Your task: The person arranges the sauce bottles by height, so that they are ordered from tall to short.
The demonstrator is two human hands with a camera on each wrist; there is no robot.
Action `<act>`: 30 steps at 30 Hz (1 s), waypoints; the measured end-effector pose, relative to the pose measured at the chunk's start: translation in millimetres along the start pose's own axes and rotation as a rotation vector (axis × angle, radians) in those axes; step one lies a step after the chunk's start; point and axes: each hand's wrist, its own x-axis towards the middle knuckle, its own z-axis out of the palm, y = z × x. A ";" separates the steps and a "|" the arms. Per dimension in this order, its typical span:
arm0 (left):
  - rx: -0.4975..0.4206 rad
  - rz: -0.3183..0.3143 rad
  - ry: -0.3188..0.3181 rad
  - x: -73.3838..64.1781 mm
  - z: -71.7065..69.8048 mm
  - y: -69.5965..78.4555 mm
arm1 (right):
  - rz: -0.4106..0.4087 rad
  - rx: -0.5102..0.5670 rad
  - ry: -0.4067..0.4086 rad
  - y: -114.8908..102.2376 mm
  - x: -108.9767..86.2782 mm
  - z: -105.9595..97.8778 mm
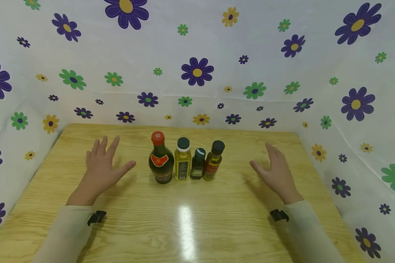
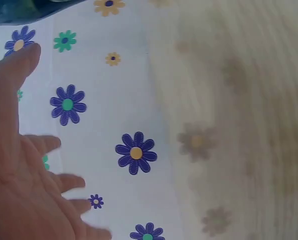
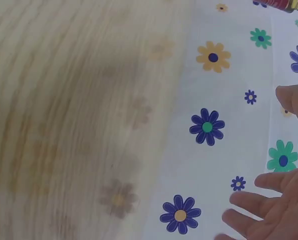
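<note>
Several bottles stand upright side by side on the wooden table. Leftmost is a large dark bottle (image 1: 162,166) with a red cap and red label. Beside it are a yellow oil bottle (image 1: 183,162) with a dark green cap, a small dark bottle (image 1: 198,166), and a slim bottle (image 1: 213,162) with a black cap and red label. My left hand (image 1: 102,170) is spread to the left of the bottles, touching none. To their right my right hand (image 1: 276,173) holds nothing, fingers extended. Parts of bottles show at the top edges of both wrist views.
A light wooden table (image 1: 145,226) reflects a bright streak of light near its front. White cloth (image 1: 171,47) printed with purple, green and yellow flowers rises behind the table and along both sides. Dark straps (image 1: 97,217) sit at both wrists.
</note>
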 end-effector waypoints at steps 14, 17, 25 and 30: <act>-0.289 0.158 -0.038 1.5 -2.5 25.1 | -0.038 0.331 -0.063 -13.8 -7.5 1.1; -0.361 0.186 -0.032 -0.4 -3.8 29.4 | -0.070 0.402 -0.070 -18.4 -9.0 5.1; -0.503 0.238 -0.028 -3.7 -7.7 43.3 | -0.160 0.545 -0.088 -32.5 -7.1 12.9; -0.537 0.237 -0.037 -3.9 -4.1 49.6 | -0.171 0.611 -0.108 -41.6 -5.4 17.4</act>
